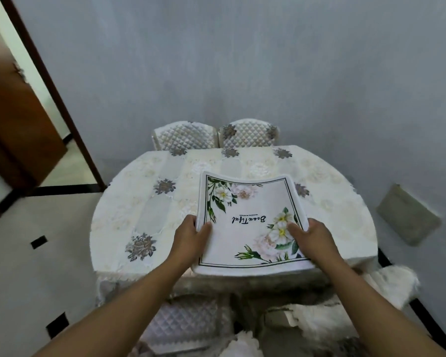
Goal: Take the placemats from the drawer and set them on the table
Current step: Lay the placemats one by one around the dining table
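Observation:
A stack of white placemats (247,217), the top one printed with flowers, a dark border line and script lettering, hangs over the near half of the table (144,207). My left hand (191,235) grips the stack's left edge, thumb on top. On the right edge, my right hand (312,235) holds it the same way. The stack sags slightly in the middle and its near edge reaches past the table's front edge. The table wears a cream lace cloth with grey flower motifs.
Two quilted chair backs (186,136) (247,135) stand at the table's far side against the grey wall. Another quilted chair (188,320) and a fluffy white seat (394,282) sit at the near side. A doorway with a brown door (18,119) opens at left.

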A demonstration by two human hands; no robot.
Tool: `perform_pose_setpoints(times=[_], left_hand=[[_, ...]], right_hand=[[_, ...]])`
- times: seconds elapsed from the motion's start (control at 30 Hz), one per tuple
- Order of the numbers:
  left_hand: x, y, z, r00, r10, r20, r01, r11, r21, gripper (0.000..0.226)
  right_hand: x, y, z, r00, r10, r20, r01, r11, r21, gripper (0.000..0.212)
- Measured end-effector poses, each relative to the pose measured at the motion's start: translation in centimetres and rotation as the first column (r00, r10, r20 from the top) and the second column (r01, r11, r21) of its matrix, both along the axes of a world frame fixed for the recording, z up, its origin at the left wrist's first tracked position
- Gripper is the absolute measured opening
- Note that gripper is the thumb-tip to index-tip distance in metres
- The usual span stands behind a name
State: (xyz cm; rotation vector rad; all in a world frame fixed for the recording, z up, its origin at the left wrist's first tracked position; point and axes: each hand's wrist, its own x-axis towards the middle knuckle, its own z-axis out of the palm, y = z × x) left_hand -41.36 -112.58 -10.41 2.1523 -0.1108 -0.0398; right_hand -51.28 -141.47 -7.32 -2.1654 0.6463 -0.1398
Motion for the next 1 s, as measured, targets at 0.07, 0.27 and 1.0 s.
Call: perform_pose_setpoints(times=[0.07,0.27,1.0], left_hand=[[3.3,-0.8,-0.6,1.000,0.006,-0.012,-0.006,1.000,0.003,0.025],[14.9,-5.0,-3.2,1.000,-0.014,-0.026,0.014,1.000,0.003,0.026],[40.3,-16.9,-20.8,0.988,0.142,-0.065,-0.128,0.975,0.180,0.025]], right_hand=[[3.7,-0.9,-0.5,1.000,0.012,-0.015,-0.012,1.000,0.001,0.050],[14.3,-4.6,-2.8,0.998,-0.040,-0.044,0.039,0.999,-0.007,0.039],[44.4,-16.7,-24.2,0.988,0.055,-0.144,-0.058,0.998,-0.015,0.041]])
